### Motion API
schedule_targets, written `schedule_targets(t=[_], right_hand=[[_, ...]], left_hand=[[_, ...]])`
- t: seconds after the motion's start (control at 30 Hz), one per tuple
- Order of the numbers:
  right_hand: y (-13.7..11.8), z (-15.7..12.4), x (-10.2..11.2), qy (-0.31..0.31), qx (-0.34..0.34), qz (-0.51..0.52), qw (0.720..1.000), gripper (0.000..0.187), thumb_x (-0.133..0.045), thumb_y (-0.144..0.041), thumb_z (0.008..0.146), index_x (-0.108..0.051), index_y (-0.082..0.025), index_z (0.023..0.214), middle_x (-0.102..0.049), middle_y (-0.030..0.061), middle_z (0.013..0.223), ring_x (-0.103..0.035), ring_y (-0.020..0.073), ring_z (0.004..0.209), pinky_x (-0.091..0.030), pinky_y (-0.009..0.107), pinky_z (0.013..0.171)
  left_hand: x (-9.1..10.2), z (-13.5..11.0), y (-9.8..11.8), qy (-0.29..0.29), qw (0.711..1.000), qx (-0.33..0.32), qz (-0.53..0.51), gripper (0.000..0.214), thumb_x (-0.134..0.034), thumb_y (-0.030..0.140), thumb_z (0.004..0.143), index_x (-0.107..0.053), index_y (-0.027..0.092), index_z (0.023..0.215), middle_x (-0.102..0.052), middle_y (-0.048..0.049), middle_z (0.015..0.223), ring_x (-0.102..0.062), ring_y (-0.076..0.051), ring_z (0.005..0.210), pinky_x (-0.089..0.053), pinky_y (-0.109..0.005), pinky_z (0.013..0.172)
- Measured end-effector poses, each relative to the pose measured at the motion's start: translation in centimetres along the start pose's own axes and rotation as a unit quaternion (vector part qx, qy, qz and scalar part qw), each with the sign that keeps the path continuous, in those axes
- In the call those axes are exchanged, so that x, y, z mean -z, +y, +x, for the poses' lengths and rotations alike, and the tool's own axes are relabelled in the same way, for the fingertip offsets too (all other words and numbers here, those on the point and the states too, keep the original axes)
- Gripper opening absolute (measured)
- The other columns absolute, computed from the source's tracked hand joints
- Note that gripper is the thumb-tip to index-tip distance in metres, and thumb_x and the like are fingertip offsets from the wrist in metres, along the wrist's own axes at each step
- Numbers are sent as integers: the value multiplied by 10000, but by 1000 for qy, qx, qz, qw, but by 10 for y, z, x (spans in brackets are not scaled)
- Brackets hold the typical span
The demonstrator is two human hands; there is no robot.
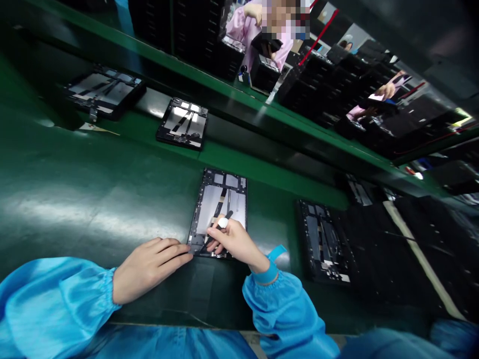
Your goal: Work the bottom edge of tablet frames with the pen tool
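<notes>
An opened tablet (239,202) lies on the green bench, its silver inner plate and dark ribbon cables facing up. My left hand (151,264) rests palm down on the bench, fingers stretched out and their tips touching the tablet's lower left corner. My right hand (234,239) is over the tablet's lower half, pinching a slim black tool (229,215). A white round piece (223,223) shows at these fingers. The tool slants down toward the lower left corner; its kind and exact contact are unclear. A blue band circles my right wrist.
Another opened tablet (183,124) lies behind, with a larger unit (105,92) at the far left. To the right are a further tablet (324,244) and black trays (381,259). A green ledge (239,94) crosses the back; people in pink sleeves work beyond it.
</notes>
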State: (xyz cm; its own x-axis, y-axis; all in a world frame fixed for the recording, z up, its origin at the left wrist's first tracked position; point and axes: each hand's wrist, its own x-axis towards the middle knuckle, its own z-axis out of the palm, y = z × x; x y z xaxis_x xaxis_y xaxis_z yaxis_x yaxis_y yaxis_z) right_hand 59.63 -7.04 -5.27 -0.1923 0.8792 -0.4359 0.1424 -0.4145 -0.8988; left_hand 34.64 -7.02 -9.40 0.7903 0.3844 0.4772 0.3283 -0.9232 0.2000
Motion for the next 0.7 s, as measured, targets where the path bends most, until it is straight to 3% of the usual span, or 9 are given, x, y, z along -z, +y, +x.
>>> schedule_targets(t=[0.53,0.7], right_hand=[[1,-2,-2,11,11,-11,1000,350,-716,-508,813,-535,-209,816,-660,-27,558,-761,202,587,-582,213,474],[0,0,-3,10,13,-20,1000,337,-697,-512,816,-550,-209,813,-664,-17,572,-757,203,591,-586,227,486]], left_hand=[[-1,-2,0,-11,1000,-4,21,370,-311,121,1084,-628,192,1260,-706,-46,1190,-605,-197,1058,-439,-317,910],[1,0,1,-32,998,-15,56,431,-299,61,1053,-586,209,1339,-697,-45,1215,-606,-199,1034,-435,-324,881]])
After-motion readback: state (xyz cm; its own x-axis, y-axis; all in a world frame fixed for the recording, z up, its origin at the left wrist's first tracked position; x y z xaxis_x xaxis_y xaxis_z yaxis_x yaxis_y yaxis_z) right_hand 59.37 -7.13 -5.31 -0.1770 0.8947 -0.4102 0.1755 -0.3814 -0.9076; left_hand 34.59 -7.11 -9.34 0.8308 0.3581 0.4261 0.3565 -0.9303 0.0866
